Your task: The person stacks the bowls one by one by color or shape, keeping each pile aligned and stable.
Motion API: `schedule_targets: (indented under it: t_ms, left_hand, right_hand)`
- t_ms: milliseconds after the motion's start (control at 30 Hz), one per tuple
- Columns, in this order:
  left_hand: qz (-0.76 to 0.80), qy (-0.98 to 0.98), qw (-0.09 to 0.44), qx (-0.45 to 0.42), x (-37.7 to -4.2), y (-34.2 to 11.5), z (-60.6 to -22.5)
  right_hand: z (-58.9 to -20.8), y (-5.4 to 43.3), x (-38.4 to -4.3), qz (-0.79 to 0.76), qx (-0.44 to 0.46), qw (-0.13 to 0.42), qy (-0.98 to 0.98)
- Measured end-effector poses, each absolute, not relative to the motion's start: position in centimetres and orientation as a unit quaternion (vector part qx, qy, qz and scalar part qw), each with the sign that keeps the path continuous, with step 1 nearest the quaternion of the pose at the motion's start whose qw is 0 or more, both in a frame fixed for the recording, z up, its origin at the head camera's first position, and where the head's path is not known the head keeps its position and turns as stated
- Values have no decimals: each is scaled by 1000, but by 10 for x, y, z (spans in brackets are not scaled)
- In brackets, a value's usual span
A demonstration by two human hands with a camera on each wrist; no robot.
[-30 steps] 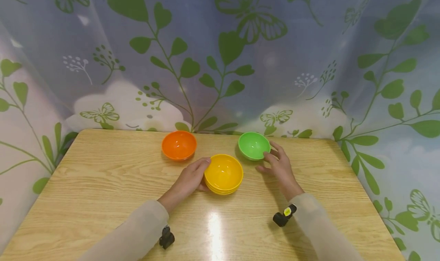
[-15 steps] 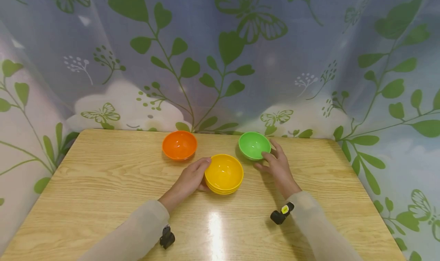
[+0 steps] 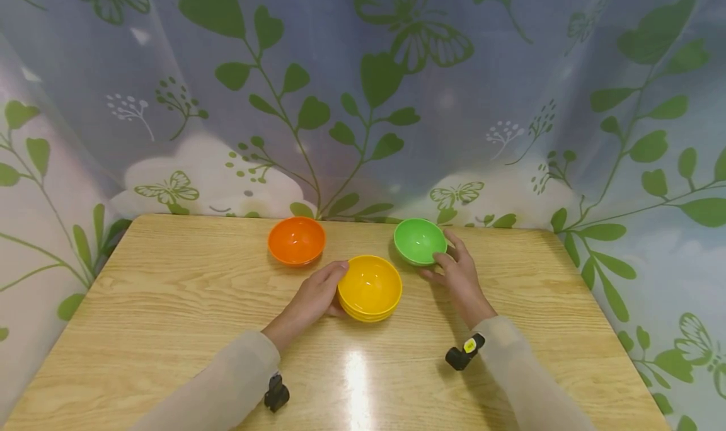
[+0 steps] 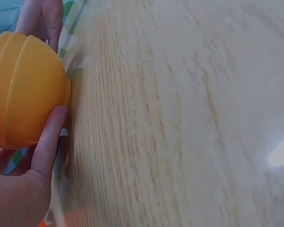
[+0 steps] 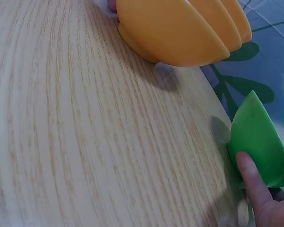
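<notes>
A stack of three yellow bowls [image 3: 370, 286] stands upright near the middle of the table. My left hand [image 3: 314, 292] grips its left side, thumb at the rim and fingers lower down. In the left wrist view, a finger of that hand presses the outer wall of the lowest yellow bowl [image 4: 38, 94] near its foot. To the right and farther back is a green bowl [image 3: 420, 239], held at its near right side by my right hand [image 3: 460, 280]. In the right wrist view, a digit lies along the outside of the green bowl [image 5: 255, 142]; other fingers are partly cut off.
An orange bowl [image 3: 297, 241] sits at the back left of the yellow stack. The wooden table [image 3: 170, 292] ends at the back against a patterned curtain [image 3: 351, 103] with leaves and butterflies. Glare shows on the table's front.
My right hand has shifted slightly left, closer in on the green bowl, mostly during the first half second. The left hand and the bowls look unchanged.
</notes>
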State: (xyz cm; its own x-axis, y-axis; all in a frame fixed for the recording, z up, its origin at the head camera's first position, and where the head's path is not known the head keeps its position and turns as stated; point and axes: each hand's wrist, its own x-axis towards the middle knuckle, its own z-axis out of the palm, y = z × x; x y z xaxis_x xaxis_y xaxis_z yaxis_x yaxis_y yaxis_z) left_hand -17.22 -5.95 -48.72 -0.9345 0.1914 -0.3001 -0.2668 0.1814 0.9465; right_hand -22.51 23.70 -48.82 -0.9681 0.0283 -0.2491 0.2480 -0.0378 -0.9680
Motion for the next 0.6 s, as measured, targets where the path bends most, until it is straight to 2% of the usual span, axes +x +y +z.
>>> schedule_targets:
  t_ms: [600]
  left_hand:
    - [656,729,191,-33,-176,-61,-492]
  right_hand:
    - [-472,238,-212,-700,80,77,705]
